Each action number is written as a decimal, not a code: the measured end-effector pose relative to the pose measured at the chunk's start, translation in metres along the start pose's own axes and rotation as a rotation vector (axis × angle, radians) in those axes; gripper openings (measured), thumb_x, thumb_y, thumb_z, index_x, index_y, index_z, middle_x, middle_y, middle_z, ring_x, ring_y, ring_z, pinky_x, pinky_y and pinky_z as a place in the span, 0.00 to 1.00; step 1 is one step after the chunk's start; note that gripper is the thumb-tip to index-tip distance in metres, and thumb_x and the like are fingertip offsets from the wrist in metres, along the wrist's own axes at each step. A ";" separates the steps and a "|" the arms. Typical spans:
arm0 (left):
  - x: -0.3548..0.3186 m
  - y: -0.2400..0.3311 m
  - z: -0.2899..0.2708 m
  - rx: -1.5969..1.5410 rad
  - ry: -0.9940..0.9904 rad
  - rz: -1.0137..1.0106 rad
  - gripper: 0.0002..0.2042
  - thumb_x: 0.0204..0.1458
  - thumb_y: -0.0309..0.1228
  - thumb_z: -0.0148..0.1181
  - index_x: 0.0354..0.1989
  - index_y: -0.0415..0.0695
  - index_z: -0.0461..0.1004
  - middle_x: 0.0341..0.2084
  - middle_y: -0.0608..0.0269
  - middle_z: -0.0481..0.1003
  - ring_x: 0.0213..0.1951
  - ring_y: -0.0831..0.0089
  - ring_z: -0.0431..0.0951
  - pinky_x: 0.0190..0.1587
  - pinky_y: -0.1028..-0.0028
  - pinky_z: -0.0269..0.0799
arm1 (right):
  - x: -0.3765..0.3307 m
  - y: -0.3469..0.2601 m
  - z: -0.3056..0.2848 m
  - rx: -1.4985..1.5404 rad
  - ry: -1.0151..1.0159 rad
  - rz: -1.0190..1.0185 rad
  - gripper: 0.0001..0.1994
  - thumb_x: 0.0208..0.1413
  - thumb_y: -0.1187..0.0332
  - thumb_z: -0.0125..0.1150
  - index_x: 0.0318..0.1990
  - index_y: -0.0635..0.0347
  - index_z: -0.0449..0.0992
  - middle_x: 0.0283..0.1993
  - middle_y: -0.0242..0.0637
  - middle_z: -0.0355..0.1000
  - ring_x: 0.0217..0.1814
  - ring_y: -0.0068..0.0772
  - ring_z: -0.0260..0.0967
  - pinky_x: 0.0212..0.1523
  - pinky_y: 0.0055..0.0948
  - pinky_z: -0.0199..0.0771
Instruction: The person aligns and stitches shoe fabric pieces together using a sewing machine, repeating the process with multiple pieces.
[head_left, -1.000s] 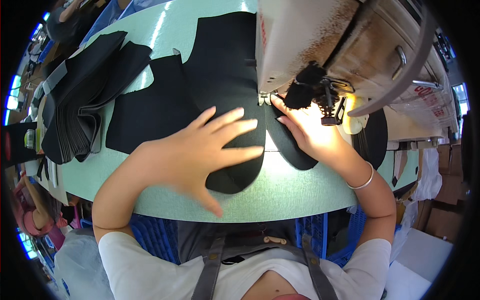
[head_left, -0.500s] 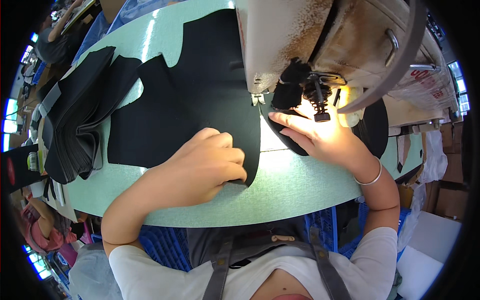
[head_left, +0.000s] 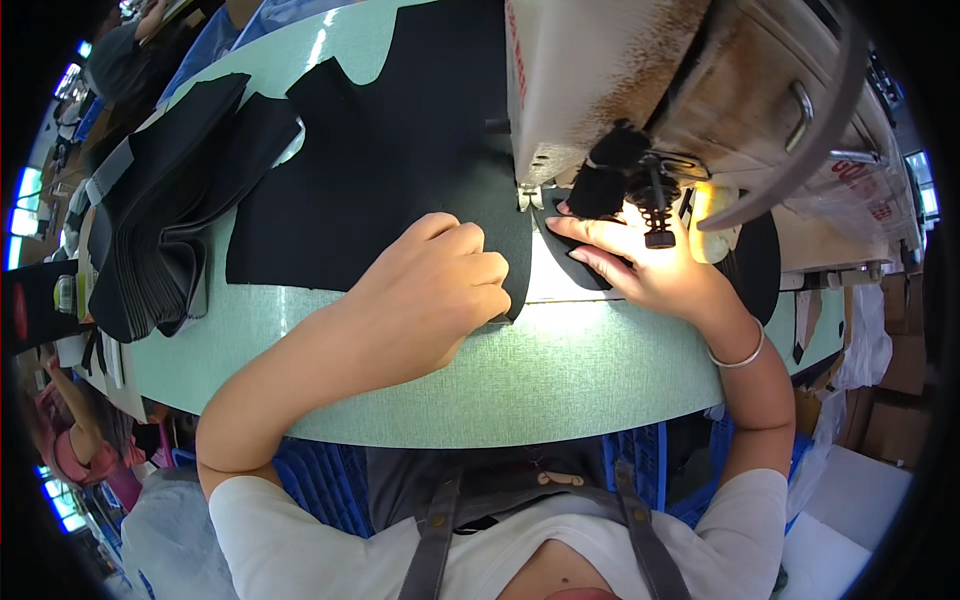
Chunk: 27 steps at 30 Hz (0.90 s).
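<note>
Curling into fist, left hand (head_left: 430,290) is clamping smooth black cloth (head_left: 330,200); splayed right hand (head_left: 630,255), apart, is pressing on curved black piece (head_left: 563,249).

Brown cardboard boxes (head_left: 893,430) and blue slatted plastic crates (head_left: 325,485) around the left-hand grip (head_left: 448,285).
The crates sit low on the near side of the grip; the boxes stand well off to its right, beside crumpled translucent plastic sheeting (head_left: 865,345) and above smooth white flat panels (head_left: 868,490). Well left of the grip, a person in a pink top (head_left: 90,450) is near a pale plastic-covered bulk (head_left: 175,530); beyond the grip on that side is a person in a dark top (head_left: 115,62).
</note>
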<state>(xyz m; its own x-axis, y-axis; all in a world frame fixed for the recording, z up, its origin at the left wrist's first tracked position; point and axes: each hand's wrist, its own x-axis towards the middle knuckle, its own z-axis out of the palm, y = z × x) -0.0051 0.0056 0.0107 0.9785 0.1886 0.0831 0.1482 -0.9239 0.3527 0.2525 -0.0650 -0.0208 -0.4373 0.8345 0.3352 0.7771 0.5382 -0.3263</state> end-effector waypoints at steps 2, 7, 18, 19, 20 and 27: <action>0.001 -0.001 0.001 0.016 0.035 0.004 0.12 0.32 0.15 0.58 0.28 0.43 0.76 0.26 0.68 0.69 0.34 0.67 0.67 0.46 0.68 0.63 | 0.001 0.000 0.000 0.025 0.000 -0.018 0.18 0.50 0.73 0.66 0.51 0.53 0.78 0.48 0.35 0.78 0.40 0.33 0.75 0.43 0.29 0.75; 0.007 -0.002 0.002 0.085 0.056 0.002 0.12 0.32 0.14 0.57 0.28 0.42 0.75 0.25 0.67 0.67 0.34 0.67 0.67 0.47 0.68 0.63 | 0.000 0.001 0.002 0.098 0.004 0.006 0.18 0.50 0.74 0.66 0.51 0.54 0.78 0.48 0.35 0.78 0.40 0.32 0.76 0.42 0.29 0.75; 0.016 -0.006 0.008 0.242 0.150 -0.005 0.12 0.32 0.15 0.56 0.28 0.43 0.73 0.25 0.65 0.67 0.35 0.67 0.68 0.49 0.67 0.65 | -0.003 0.015 0.004 -0.115 0.016 -0.042 0.16 0.54 0.67 0.65 0.51 0.48 0.79 0.28 0.25 0.73 0.25 0.24 0.64 0.28 0.26 0.64; 0.017 -0.007 0.009 0.269 0.185 0.002 0.11 0.33 0.15 0.55 0.28 0.42 0.73 0.25 0.65 0.68 0.35 0.66 0.68 0.50 0.67 0.65 | -0.005 0.019 0.007 -0.136 0.020 -0.041 0.17 0.54 0.66 0.64 0.52 0.47 0.78 0.26 0.23 0.70 0.23 0.23 0.62 0.27 0.25 0.61; 0.018 -0.007 0.010 0.296 0.220 0.009 0.11 0.33 0.15 0.55 0.28 0.42 0.73 0.25 0.66 0.68 0.35 0.66 0.68 0.50 0.67 0.65 | -0.005 0.020 0.009 -0.138 0.020 -0.038 0.17 0.54 0.66 0.64 0.52 0.47 0.78 0.26 0.23 0.70 0.23 0.23 0.62 0.27 0.25 0.61; 0.017 -0.007 0.015 0.490 0.262 0.050 0.07 0.39 0.20 0.58 0.29 0.41 0.75 0.24 0.67 0.69 0.33 0.70 0.70 0.55 0.65 0.65 | -0.013 0.025 0.019 -0.329 0.033 -0.060 0.19 0.56 0.63 0.63 0.56 0.43 0.76 0.31 0.18 0.71 0.23 0.16 0.62 0.27 0.19 0.58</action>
<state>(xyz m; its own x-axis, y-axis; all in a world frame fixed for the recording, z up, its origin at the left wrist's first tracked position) 0.0129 0.0104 -0.0041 0.9270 0.1592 0.3396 0.2129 -0.9688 -0.1270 0.2685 -0.0601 -0.0501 -0.4761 0.7954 0.3750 0.8572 0.5149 -0.0039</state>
